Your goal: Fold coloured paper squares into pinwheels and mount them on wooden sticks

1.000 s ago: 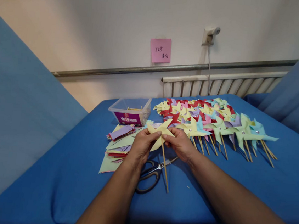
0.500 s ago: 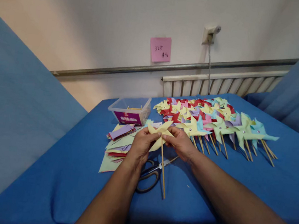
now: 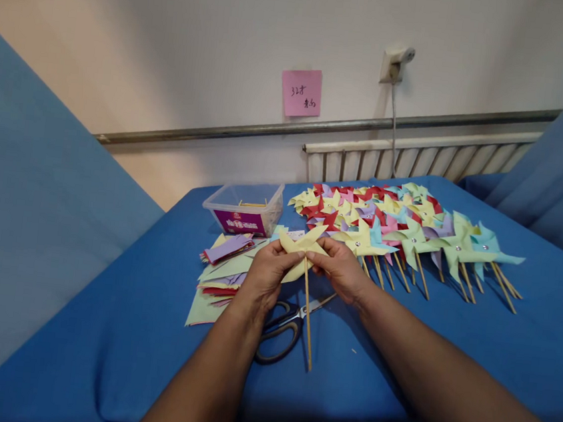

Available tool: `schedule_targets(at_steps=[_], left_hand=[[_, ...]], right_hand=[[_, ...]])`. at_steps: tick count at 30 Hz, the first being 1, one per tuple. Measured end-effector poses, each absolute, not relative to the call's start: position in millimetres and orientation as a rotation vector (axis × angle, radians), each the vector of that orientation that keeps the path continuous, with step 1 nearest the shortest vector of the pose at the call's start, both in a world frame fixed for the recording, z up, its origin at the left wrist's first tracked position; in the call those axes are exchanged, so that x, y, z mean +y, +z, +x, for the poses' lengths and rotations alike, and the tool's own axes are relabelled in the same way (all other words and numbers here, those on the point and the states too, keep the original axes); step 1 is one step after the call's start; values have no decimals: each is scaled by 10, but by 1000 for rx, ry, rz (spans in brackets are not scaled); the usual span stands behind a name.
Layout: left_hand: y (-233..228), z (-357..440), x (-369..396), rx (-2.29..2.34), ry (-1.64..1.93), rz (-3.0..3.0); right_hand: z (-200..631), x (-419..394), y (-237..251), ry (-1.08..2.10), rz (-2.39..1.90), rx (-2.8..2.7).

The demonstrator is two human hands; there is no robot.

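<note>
Between my two hands is a pale yellow paper pinwheel (image 3: 303, 241), its thin wooden stick (image 3: 307, 318) hanging down toward me. My left hand (image 3: 271, 270) is closed on its left side, thumb near the top of the stick. From the right, my right hand (image 3: 340, 265) pinches the pinwheel, its thumb meeting the stick's top end. The fingertips behind the paper are hidden. Just below, dark-handled scissors (image 3: 281, 332) lie on the blue tablecloth (image 3: 148, 331), partly behind the stick and my left wrist.
Many finished pinwheels (image 3: 414, 240) in several colours lie at the back right, sticks toward me. Stacked coloured paper (image 3: 219, 275) lies left of my hands. Behind it stands a clear plastic box (image 3: 243, 220) holding sticks. A wall with a radiator (image 3: 418, 151) borders the far side.
Both hands keep their hold on the yellow pinwheel. The stick's lower end has risen very slightly; otherwise almost nothing has moved.
</note>
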State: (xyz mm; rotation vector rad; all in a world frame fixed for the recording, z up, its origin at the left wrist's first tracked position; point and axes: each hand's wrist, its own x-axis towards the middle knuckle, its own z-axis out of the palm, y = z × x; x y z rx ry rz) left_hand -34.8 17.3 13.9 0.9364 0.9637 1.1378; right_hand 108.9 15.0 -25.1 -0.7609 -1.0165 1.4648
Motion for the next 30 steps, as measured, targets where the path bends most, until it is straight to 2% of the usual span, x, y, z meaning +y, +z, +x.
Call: schedule_targets(at_steps=[30], left_hand=[[110, -345, 169, 906, 1132, 929]], right_hand=[[1099, 134, -225, 1482, -751, -985]])
